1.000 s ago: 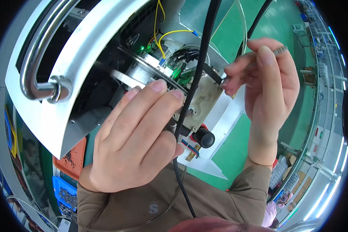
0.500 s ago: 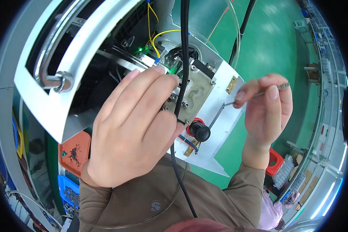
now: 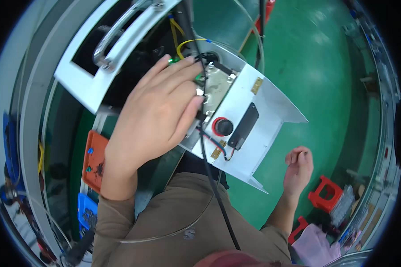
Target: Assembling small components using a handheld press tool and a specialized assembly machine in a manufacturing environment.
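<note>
Head view: left hand [image 3: 158, 113] lies flat, fingers spread, on the metal plate [image 3: 216, 86] inside the open white enclosure [image 3: 258, 129]; grip pinches nothing. Black cable [image 3: 209, 169] runs just beside its fingertips. Red knob [image 3: 222, 127] w/ black bar [image 3: 244, 126] sit on the panel nearby. Right hand [image 3: 297, 169] hangs well apart over green floor [image 3: 316, 71], fingers loosely curled, empty. Blue bin [image 3: 88, 213] lower left holds small dark parts, too blurred to tell.

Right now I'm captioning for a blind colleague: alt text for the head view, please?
A person's left hand presses on a metal plate inside an open white equipment cabinet, beside a red knob. Their right hand hangs loosely curled over the green floor.
</note>
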A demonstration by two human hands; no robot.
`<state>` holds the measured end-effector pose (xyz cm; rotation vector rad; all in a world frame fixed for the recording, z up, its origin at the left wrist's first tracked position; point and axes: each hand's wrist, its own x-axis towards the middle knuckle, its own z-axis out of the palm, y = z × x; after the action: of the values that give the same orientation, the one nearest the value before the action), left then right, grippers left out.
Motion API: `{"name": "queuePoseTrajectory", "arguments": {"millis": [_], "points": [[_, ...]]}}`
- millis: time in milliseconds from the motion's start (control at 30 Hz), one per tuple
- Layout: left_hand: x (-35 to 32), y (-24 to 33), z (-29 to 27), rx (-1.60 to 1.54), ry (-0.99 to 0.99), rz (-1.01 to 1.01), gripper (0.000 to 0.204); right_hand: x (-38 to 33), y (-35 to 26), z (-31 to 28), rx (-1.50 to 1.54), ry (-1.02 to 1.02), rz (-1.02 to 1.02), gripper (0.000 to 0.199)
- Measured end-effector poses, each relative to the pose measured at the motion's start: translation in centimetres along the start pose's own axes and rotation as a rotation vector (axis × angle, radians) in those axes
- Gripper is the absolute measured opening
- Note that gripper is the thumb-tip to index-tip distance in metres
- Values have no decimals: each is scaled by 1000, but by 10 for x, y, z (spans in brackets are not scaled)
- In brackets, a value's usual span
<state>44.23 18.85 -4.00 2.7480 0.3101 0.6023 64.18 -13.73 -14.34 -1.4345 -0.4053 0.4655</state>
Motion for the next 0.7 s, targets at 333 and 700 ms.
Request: {"name": "queuePoseTrajectory", "arguments": {"millis": [333, 700], "points": [[-137, 60, 24, -314, 314, -104, 10, -51, 81, 10, -35, -54, 354, 42], [-501, 160, -119, -617, -104, -1236, 33, -61, 140, -19, 108, -126, 409, 14]]}}
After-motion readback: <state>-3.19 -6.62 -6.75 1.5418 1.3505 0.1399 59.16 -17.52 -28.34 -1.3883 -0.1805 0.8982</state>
